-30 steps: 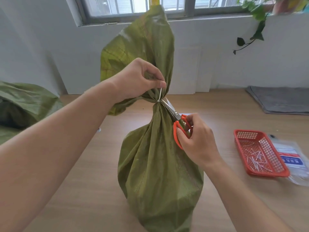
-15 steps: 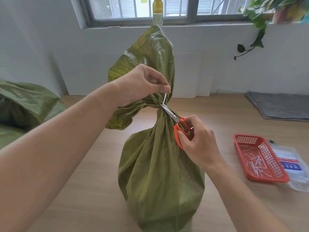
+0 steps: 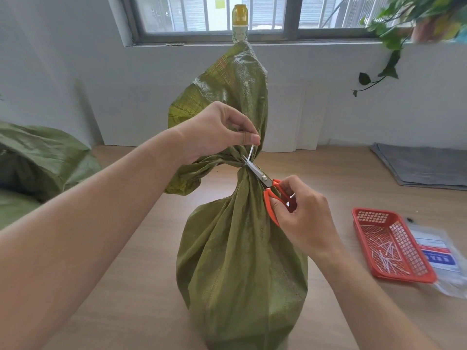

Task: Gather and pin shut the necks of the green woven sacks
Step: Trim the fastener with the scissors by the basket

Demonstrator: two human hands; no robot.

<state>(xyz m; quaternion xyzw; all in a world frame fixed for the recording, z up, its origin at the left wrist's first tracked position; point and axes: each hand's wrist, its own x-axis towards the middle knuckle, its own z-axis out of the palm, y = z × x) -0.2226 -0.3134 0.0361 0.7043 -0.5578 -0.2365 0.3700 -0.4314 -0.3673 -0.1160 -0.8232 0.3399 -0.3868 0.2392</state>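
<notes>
Green woven sack [image 3: 240, 261] stood upright mid-table [image 3: 141, 299], its neck cinched tight and the loose top flaring above. The left hand [image 3: 217, 132] pinched the white tie [image 3: 251, 154] there. The right hand [image 3: 305, 223] gripped orange scissors [image 3: 262, 178], blades seemingly at the tie.

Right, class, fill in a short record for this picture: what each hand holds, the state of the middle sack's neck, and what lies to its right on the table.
Left hand: pinches the white tie tail, held up from the neck
Right hand: grips the orange-handled scissors, blade tips at the tail's base
Middle sack: upright on the table, neck gathered and cinched
Second sack: at the left edge, neck not visible
Red basket: right of the middle sack, holding short white pieces
</notes>
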